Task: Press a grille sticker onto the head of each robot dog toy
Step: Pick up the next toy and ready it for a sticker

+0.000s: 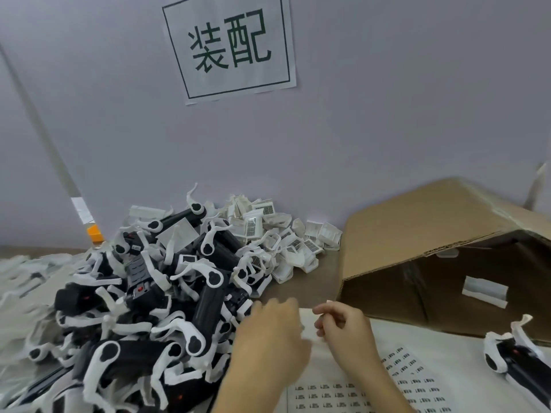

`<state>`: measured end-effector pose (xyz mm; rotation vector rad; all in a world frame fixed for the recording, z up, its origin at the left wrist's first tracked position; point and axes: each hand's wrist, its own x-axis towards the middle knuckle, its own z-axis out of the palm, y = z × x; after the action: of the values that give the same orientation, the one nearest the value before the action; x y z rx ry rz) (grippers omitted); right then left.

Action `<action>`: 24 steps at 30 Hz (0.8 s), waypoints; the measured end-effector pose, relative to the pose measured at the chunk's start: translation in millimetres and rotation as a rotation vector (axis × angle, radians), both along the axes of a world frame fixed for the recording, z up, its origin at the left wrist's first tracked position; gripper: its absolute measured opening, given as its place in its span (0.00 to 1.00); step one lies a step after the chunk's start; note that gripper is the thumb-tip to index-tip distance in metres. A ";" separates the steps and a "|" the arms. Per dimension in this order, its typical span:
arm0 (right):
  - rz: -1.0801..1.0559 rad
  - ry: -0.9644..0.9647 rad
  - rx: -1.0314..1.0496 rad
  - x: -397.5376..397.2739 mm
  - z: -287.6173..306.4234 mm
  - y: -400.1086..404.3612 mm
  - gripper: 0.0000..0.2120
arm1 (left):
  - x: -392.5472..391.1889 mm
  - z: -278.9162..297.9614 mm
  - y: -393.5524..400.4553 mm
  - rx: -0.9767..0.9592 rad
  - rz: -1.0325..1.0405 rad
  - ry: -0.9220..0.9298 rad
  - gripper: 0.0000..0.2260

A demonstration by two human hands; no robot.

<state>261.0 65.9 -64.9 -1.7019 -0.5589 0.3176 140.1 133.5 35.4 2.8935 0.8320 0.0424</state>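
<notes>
A big heap of black-and-white robot dog toys (155,296) fills the left half of the table. My left hand (272,341) reaches toward the heap's right edge, back of the hand up, its fingertips hidden; I cannot tell if it holds anything. My right hand (343,326) hovers just right of it with curled fingers, thumb and forefinger pinching something small and pale. Sheets of small grille stickers (328,396) lie under my forearms. One more robot dog toy (507,356) lies alone at the right.
A pile of white head pieces with grille stickers (286,236) sits behind the heap by the wall. A cardboard box (441,257) lies tipped on its side at the right. A paper sign (229,46) hangs on the wall.
</notes>
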 end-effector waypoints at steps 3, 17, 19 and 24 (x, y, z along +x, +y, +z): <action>0.009 -0.028 -0.021 -2.1 0.2 -0.8 0.14 | 5.2 1.1 14.2 0.011 0.017 0.170 0.17; 0.033 -0.024 -0.010 -3.7 5.5 -3.6 0.19 | 40.4 -4.4 28.2 -0.244 -0.100 0.040 0.15; 0.027 -0.024 0.006 -3.1 4.9 -4.2 0.21 | 43.0 -11.1 23.0 -0.255 -0.121 0.076 0.17; 0.000 0.024 0.037 -0.9 1.1 -3.5 0.20 | 44.1 -19.3 12.1 -0.126 -0.056 -0.125 0.05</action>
<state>260.2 62.4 -63.8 -1.6602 -0.5438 0.3259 184.2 145.6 16.0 2.7619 0.7053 0.1579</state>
